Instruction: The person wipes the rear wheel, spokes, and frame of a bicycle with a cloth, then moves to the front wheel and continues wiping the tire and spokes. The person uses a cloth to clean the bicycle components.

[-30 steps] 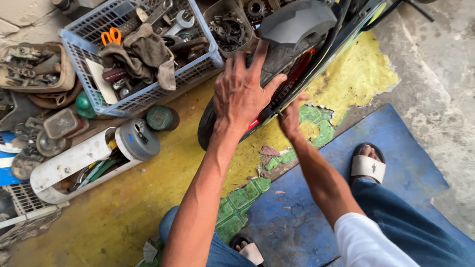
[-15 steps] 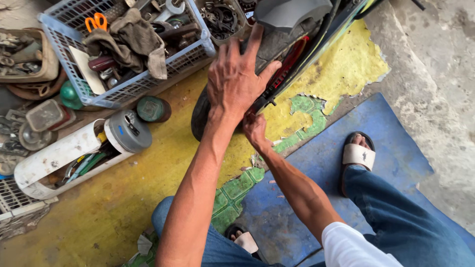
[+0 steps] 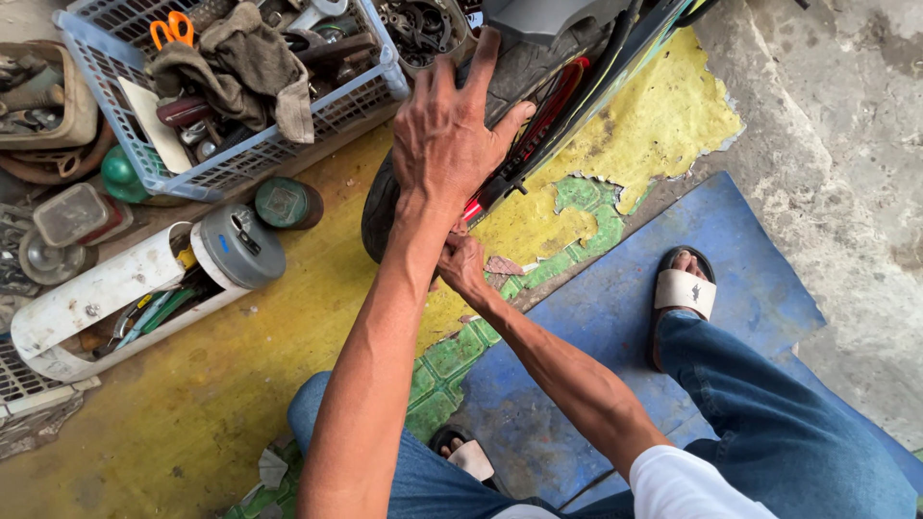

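A black tyre [image 3: 385, 207] of a motorcycle wheel is pressed from above by the left hand [image 3: 447, 135], laid flat with fingers spread wide across the tread. The right hand [image 3: 463, 267] is tucked just below and under the left wrist, at the tyre's lower edge beside a red part [image 3: 538, 125]; whether anything is gripped there cannot be told. Left of the left hand, a blue plastic basket [image 3: 245, 159] of tools and rags is seen, with a round green tin [image 3: 286, 203] near the tyre. A blue mat [image 3: 615, 317] lies beneath the right forearm.
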